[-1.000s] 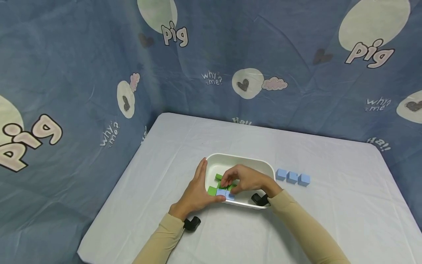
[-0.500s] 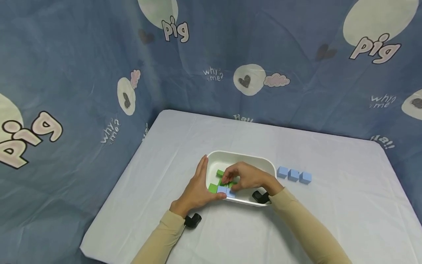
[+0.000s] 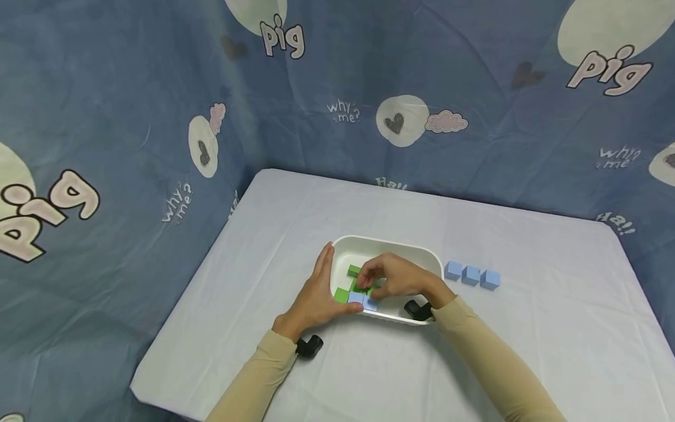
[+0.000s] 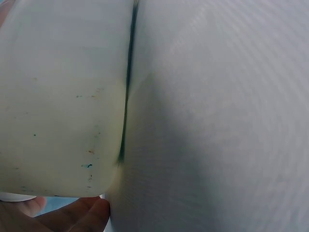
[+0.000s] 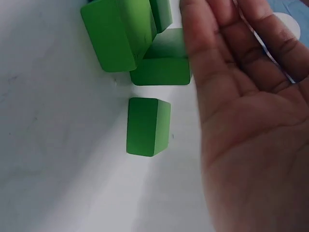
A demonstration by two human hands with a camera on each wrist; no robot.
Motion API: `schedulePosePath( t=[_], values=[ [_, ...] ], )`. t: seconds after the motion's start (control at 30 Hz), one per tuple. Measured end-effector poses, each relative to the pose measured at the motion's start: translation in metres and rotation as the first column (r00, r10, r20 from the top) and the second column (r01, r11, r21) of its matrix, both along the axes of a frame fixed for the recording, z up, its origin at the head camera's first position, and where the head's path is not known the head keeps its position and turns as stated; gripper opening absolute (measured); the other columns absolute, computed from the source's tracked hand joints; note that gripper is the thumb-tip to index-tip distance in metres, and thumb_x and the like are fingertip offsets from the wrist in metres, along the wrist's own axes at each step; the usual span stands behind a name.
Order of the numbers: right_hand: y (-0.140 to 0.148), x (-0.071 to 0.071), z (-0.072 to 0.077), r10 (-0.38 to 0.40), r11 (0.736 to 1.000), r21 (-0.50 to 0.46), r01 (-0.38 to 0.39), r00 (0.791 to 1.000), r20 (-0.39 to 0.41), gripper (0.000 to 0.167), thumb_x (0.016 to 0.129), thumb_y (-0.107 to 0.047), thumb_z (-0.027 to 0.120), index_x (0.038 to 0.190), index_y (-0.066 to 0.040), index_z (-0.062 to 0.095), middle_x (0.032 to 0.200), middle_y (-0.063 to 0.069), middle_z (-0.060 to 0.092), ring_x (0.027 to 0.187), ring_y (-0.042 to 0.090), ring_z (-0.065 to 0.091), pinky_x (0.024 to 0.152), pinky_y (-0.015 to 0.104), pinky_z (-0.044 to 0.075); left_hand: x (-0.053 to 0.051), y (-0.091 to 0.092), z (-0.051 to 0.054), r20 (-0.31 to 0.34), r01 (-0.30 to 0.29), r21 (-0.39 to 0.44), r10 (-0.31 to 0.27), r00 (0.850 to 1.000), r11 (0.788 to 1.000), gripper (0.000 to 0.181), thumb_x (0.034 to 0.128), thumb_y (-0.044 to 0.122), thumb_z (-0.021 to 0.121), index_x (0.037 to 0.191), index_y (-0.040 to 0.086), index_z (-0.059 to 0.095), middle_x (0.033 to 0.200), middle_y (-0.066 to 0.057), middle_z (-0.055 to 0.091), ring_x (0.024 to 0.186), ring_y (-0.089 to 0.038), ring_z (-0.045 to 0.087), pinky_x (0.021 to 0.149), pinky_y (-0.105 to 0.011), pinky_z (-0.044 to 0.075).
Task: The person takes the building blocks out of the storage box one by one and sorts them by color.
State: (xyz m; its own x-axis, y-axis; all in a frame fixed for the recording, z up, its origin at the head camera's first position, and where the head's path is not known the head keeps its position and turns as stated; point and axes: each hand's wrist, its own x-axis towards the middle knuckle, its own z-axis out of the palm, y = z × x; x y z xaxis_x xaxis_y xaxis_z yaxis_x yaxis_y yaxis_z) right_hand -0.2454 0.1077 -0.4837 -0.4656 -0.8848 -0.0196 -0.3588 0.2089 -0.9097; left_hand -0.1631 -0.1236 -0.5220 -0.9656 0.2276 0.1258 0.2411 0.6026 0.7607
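Observation:
My left hand lies against the left end of a white tray, fingers straight along the outer wall. Its thumb reaches over the front rim beside a blue block. Inside the tray, my right hand bends its fingers downward, with a green block between fingertips and thumb. The right thumb is close to a second blue block. A green block stands in the left corner. In the right wrist view, a lone green block stands apart beside the palm; the fingertips are out of frame.
Three blue blocks stand in a row on the white-covered table, right of the tray. A blue printed cloth hangs behind and to the left. Black wrist cameras are strapped on both sleeves.
The head view has tilted slightly, so the whole scene sits higher in it. Both hands and the blocks keep about the same places relative to the tray.

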Motion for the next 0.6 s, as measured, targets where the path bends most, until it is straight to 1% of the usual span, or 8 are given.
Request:
schedulePosePath(
  t=[0.23, 0.33, 0.43, 0.6],
  values=[
    [0.0008, 0.0022, -0.0003, 0.026, 0.999, 0.034, -0.027, 0.999, 0.034, 0.03, 0.076, 0.016, 0.076, 0.102, 0.002, 0.073, 0.098, 0.012, 0.072, 0.091, 0.031, 0.067, 0.087, 0.048, 0.055, -0.0002, -0.0003, 0.0007, -0.003, 0.008, 0.01, -0.008, 1.0, 1.0, 0.145, 0.0651, 0.058, 0.092, 0.164, 0.009, -0.001, 0.17, 0.0, 0.002, 0.129, -0.03, 0.048, 0.104, -0.048, 0.045],
    [0.0009, 0.003, 0.0001, 0.032, 0.998, 0.05, -0.034, 0.999, 0.039, 0.03, 0.076, 0.016, 0.077, 0.102, 0.0, 0.074, 0.098, 0.01, 0.073, 0.091, 0.028, 0.067, 0.087, 0.047, 0.056, -0.0007, -0.0003, 0.0012, -0.002, 0.011, 0.008, -0.011, 1.0, 1.0, 0.145, 0.0654, 0.057, 0.093, 0.164, 0.009, -0.002, 0.17, -0.001, 0.002, 0.13, -0.029, 0.048, 0.104, -0.048, 0.046],
    [0.001, 0.0033, 0.0, 0.037, 0.998, 0.057, -0.038, 0.999, 0.011, 0.031, 0.075, 0.016, 0.077, 0.101, -0.001, 0.074, 0.098, 0.007, 0.073, 0.091, 0.025, 0.067, 0.086, 0.042, 0.056, -0.0007, -0.0002, 0.0011, 0.003, 0.009, 0.007, -0.009, 1.0, 1.0, 0.145, 0.0649, 0.057, 0.093, 0.164, 0.01, -0.002, 0.17, 0.001, 0.001, 0.129, -0.029, 0.048, 0.103, -0.047, 0.046],
    [0.0024, 0.0024, -0.0014, 0.029, 0.996, 0.083, -0.021, 0.995, -0.098, 0.031, 0.075, 0.014, 0.078, 0.1, -0.004, 0.074, 0.097, 0.001, 0.073, 0.093, 0.023, 0.069, 0.088, 0.036, 0.056, 0.0, -0.0003, -0.0001, 0.01, 0.002, 0.01, -0.002, 1.0, 1.0, 0.145, 0.0643, 0.057, 0.093, 0.165, 0.012, -0.001, 0.17, 0.003, 0.002, 0.129, -0.028, 0.048, 0.104, -0.047, 0.045]
  ],
)
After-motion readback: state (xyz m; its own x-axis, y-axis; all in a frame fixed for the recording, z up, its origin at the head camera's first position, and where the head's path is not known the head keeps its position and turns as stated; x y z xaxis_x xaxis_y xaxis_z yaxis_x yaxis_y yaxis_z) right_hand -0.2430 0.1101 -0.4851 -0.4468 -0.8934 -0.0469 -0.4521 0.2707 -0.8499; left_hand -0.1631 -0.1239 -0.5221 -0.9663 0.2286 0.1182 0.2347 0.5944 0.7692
